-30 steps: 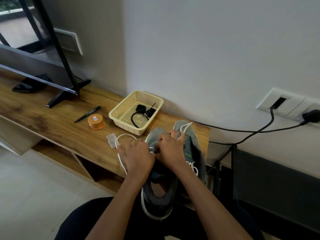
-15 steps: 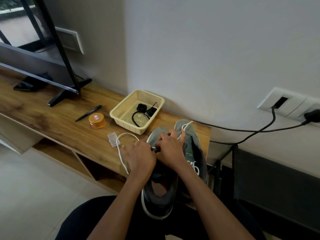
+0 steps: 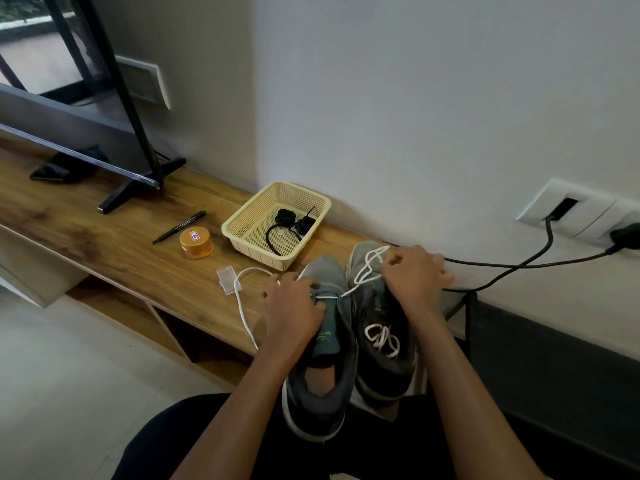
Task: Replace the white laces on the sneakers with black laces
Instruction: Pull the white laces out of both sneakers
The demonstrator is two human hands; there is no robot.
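The left hand (image 3: 294, 311) grips the sneaker (image 3: 320, 405); right hand (image 3: 417, 275) pinches its white lace (image 3: 325, 298).

A plain white wall (image 3: 415, 98) runs behind a long wood-grain table (image 3: 104, 244) with an open shelf (image 3: 194, 337) beneath it. Pale tiles cover the floor (image 3: 62, 393). Far left, a dark screen (image 3: 52, 109) stands on black legs. A white socket panel (image 3: 581, 213) has black cables (image 3: 550, 233) plugged in. The light is soft and even.
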